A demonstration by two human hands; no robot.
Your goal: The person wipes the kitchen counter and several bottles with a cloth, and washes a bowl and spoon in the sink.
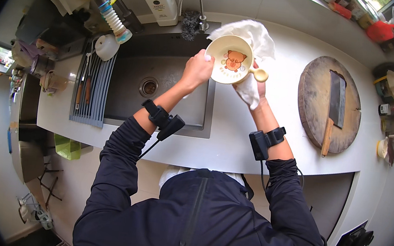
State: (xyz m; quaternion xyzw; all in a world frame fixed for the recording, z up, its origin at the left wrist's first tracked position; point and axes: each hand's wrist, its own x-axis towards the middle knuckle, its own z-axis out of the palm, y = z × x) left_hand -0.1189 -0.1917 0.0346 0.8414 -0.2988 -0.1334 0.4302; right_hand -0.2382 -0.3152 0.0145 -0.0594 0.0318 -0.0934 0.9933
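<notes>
Between my hands is a cream bowl (229,58) with a brown cartoon bear inside and a short round handle at its right. Its open side faces me, over the right edge of the sink. My left hand (198,70) grips the left rim, thumb over the edge. My right hand (259,88) is behind the bowl's right side and handle, with a white cloth (262,39) in it; part of the cloth spreads above the bowl and part hangs below. Most of the right fingers are hidden by bowl and cloth.
A sink (172,83) with a roll-up rack (91,110) holding a white bowl (106,47) lies left. Behind stand a faucet (122,7), a white pump bottle (161,2) and a thin tap (204,13). A cleaver (337,99) rests on a round wooden chopping board (312,100) at right.
</notes>
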